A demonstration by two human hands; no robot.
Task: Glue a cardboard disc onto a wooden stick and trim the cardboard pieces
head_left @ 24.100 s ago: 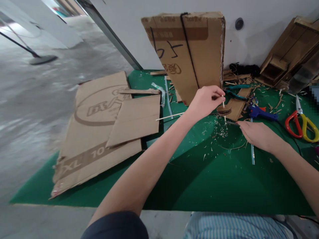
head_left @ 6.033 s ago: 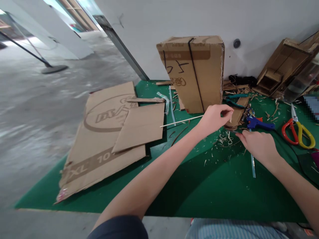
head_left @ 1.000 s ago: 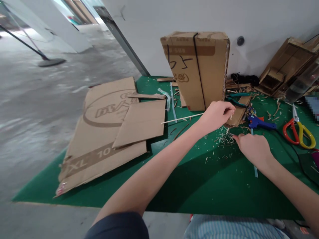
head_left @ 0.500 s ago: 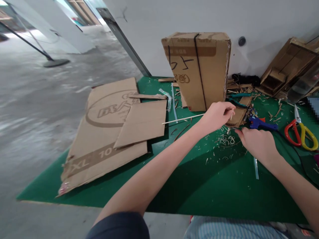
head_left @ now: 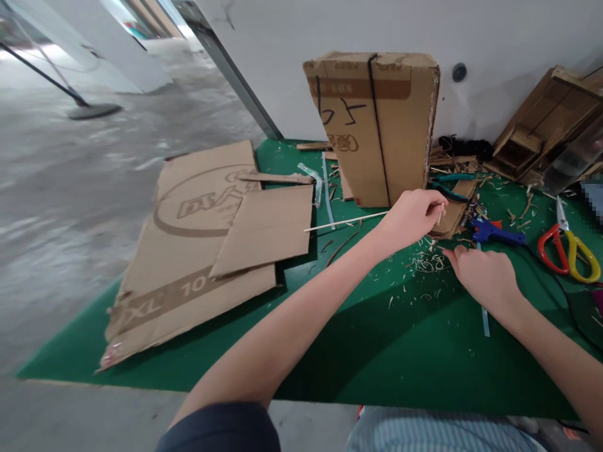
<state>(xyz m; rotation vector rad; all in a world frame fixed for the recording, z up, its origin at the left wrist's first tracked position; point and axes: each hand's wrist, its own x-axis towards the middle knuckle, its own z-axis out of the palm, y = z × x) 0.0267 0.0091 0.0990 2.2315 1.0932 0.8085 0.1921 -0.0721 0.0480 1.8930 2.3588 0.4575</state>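
My left hand (head_left: 409,216) is closed around a thin wooden stick (head_left: 346,222), whose long end sticks out to the left under my wrist. A short pale tip shows at its fingertips. Close by on the right, my right hand (head_left: 485,275) is curled with thumb and fingers pressed together. A small thin edge shows at its thumb, but what it holds is mostly hidden. Beneath and between the hands, pale curled shavings (head_left: 426,262) are scattered over the green tabletop (head_left: 377,351). A piece of cardboard (head_left: 452,216) lies just behind the fingers.
A cardboard box (head_left: 377,132) with a black cord stands at the back. Flat cardboard sheets (head_left: 188,257) lie left. On the right are a blue glue gun (head_left: 497,232), red-and-yellow scissors (head_left: 568,245), pliers (head_left: 450,188) and a cardboard construction (head_left: 541,119).
My right hand has shifted slightly left. My left hand stays nearly in place, still holding the stick. The view has moved a little.
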